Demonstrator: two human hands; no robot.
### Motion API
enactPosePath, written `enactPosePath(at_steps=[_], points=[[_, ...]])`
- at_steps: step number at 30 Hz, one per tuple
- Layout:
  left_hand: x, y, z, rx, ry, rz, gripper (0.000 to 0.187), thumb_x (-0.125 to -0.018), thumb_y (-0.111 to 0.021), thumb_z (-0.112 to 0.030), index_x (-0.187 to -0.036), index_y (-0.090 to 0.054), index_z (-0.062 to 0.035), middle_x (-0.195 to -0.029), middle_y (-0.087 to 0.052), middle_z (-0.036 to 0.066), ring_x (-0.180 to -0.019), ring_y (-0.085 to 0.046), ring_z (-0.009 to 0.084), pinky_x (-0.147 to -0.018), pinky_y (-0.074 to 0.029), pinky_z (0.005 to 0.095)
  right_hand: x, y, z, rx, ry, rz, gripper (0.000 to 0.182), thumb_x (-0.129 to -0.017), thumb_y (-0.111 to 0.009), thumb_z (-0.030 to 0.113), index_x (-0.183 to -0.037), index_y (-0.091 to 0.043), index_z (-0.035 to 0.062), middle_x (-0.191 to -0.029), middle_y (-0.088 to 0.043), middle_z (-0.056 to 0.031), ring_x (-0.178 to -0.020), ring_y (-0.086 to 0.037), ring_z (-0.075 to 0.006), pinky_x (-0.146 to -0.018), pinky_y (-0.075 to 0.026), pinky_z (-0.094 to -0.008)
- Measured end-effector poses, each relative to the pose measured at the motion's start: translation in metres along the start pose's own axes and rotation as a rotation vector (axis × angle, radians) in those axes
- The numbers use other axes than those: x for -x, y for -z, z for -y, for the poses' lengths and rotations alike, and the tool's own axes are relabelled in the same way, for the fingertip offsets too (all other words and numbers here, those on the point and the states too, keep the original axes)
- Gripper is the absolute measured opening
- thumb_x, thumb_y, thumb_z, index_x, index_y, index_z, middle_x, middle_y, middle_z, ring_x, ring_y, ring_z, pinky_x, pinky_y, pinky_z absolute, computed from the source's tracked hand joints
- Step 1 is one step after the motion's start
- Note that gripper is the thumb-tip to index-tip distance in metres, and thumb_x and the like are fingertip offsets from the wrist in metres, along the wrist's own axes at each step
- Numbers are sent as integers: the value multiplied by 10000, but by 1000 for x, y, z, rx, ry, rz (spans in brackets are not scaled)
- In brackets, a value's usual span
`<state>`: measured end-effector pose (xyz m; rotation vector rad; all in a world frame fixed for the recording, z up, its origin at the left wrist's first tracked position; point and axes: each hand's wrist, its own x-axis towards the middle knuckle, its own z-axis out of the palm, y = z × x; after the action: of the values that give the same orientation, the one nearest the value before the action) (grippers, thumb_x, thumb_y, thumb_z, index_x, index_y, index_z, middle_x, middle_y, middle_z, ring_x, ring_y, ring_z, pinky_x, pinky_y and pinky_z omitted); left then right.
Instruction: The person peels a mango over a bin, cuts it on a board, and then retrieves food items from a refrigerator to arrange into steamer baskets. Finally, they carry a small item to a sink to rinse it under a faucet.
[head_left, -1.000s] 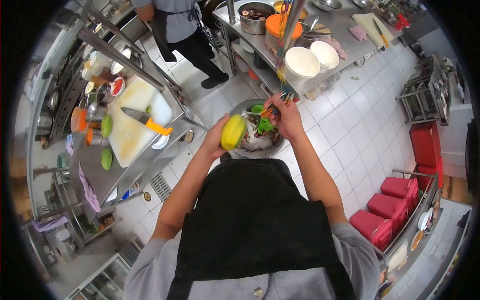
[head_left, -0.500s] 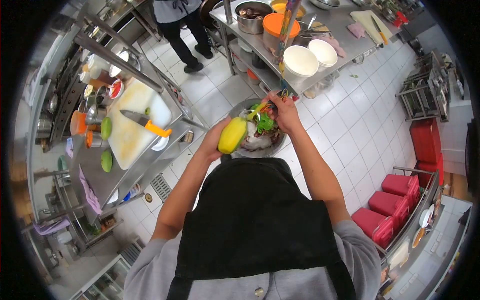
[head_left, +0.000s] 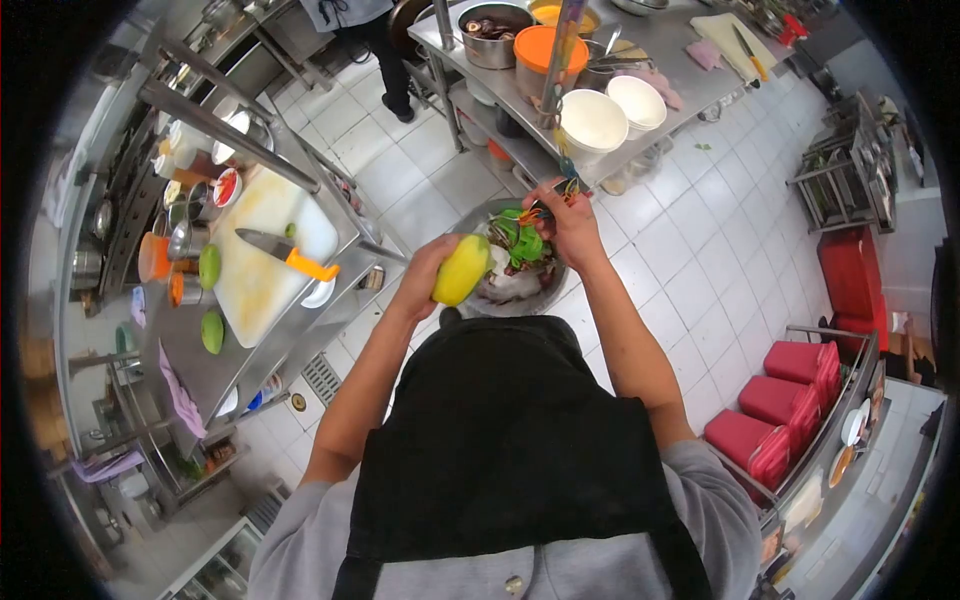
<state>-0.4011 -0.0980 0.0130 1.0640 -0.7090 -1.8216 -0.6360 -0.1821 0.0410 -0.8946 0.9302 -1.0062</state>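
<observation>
My left hand (head_left: 428,272) is closed around a peeled yellow mango (head_left: 461,270), holding it above the left side of a round waste bin (head_left: 548,298). Inside the bin lie green leaves (head_left: 522,240), pale plastic and dark scraps. My right hand (head_left: 570,225) is pinched on a small peeler (head_left: 538,212), mostly hidden by the fingers, over the bin's far right side. A string of coloured rubber bands (head_left: 566,165) runs from that hand up along a metal post. Between the mango and the peeler there is a gap.
On the left counter, an orange-handled knife (head_left: 285,254) lies on a white cutting board (head_left: 262,300), beside green mangoes (head_left: 210,266). White tubs (head_left: 594,122) and an orange-lidded container (head_left: 550,50) stand on the far table. Pink bins (head_left: 764,450) line the right. A person (head_left: 368,45) stands beyond.
My right hand has drawn slightly away from the mango, and the yellow strip seen by it earlier is gone. The mango is tilted more upright. The view has shifted slightly; the person beyond appears higher.
</observation>
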Motion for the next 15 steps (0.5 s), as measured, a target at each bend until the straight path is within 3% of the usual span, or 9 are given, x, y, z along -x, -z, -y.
enactPosePath(at_steps=[3,11,15], points=[[-2,0,-2,-29,-32,-5,397,-985,-459,-294,-1221,-552,11,-1116,-634,108,-987,-627,177,-889,-502,313,9,1,9,-251,-15,58,213,-969,-576,280,-899,-568,79,-842,-657,-57,-573,-524,-85,-477,-397,-216],[-8,5,8,-7,-10,-21,411,-983,-458,-290,-1214,-569,32,-1094,-653,112,-957,-642,181,-870,-508,310,16,-22,6,-217,-45,144,189,-970,-574,260,-920,-563,78,-817,-652,-58,-572,-527,-79,-465,-389,-212],[3,1,2,-99,-64,-2,410,-982,-459,-290,-1176,-596,43,-1078,-662,113,-947,-645,180,-866,-507,303,-4,-1,-13,-179,-99,17,215,-966,-576,279,-899,-572,74,-807,-643,-47,-551,-512,-73,-457,-377,-201]])
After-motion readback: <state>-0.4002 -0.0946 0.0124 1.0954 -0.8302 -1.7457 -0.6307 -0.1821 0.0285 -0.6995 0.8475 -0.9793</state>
